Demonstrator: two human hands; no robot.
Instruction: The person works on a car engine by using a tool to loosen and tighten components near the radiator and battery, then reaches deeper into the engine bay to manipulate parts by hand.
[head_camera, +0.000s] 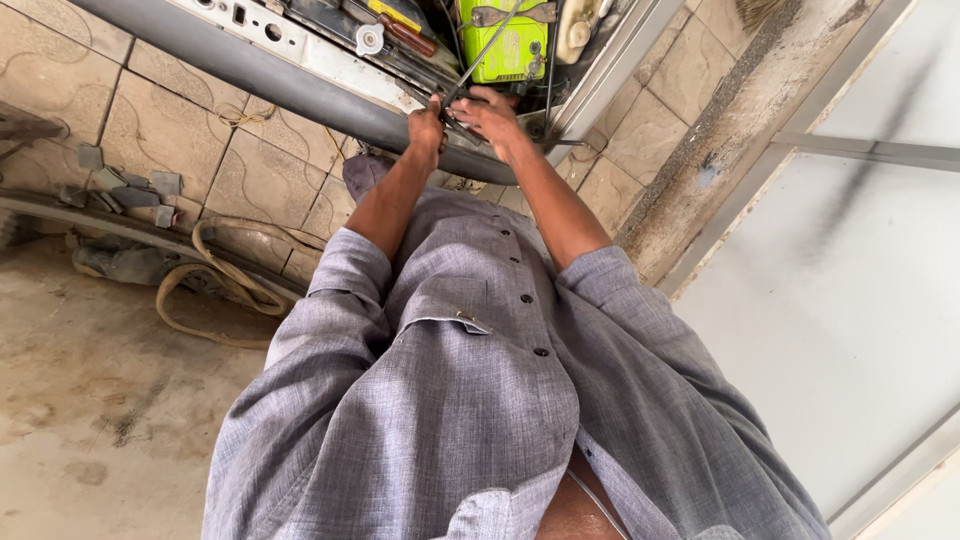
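Dark cable (478, 60) pinched between fingers (440, 108), both hands.

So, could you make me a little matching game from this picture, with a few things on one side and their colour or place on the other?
Things:
1. boxy part inside the open appliance
2. shirt
3. hose
4. left hand

Descriptions:
A. lying looped on the floor by the tiled wall
B. bright yellow-green
C. grey, with dark buttons
D. gripping dark cables at the appliance's edge, beside the right hand

Pairs: 1-B, 2-C, 3-A, 4-D
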